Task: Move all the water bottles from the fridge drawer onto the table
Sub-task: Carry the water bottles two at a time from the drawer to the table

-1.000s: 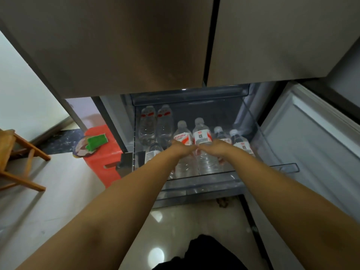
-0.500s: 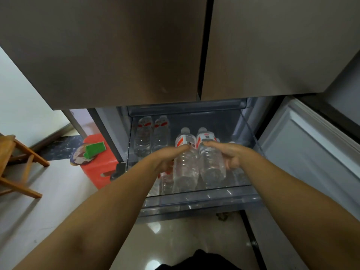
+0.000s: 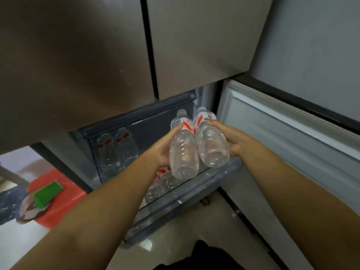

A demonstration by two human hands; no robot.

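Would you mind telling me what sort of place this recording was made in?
Most likely a home kitchen: a multi-door fridge with its clear drawer pulled out, water bottles stored inside, a glossy tiled floor, and a red stool beside it.

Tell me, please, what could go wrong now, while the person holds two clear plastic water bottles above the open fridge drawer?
1. Each clear plastic water bottle, left and right, is held by only one hand, left hand and right hand; the smooth plastic might slip and fall into the transparent fridge drawer.
2. The drawer stands pulled out low near the legs, so stepping away could bump it.
3. Bottles remaining in the drawer mean more trips.
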